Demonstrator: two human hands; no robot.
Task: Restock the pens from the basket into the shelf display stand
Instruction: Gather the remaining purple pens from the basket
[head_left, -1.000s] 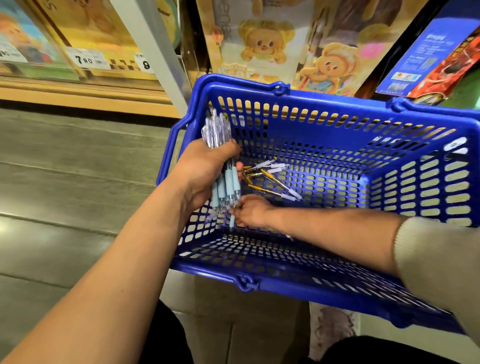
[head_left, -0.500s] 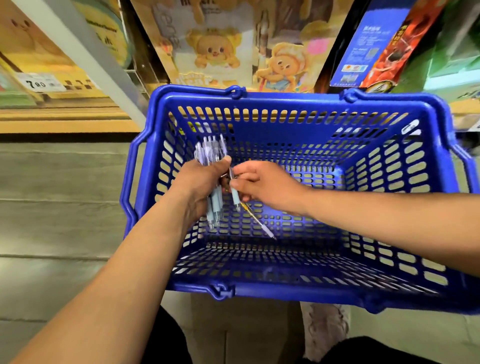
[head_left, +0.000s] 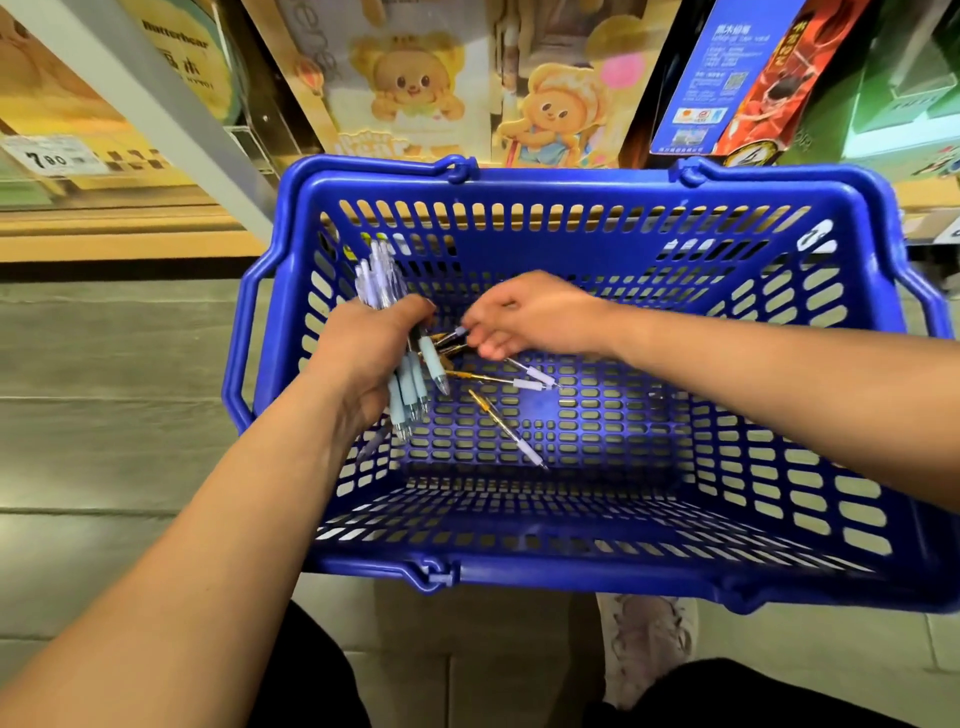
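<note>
Head view: you are gathering, your left hand (head_left: 369, 353) gripping a bundle of blue-grip pens (head_left: 413, 387) at centre-left inside the blue basket (head_left: 571, 183). Your right hand (head_left: 530, 317) lays curled fingers on the gold pens (head_left: 501, 382) loose on its floor; whether they pinch one is unclear. Next, add those loose pens to the bundle, keeping it tight.

The left hand (head_left: 369, 358) reaches in from the lower left, fingers wrapped round a pen bundle (head_left: 410, 384). The right hand (head_left: 530, 317) comes across palm down, fingertips curled onto a loose pen (head_left: 451, 335); whether they pinch it is unclear.
</note>
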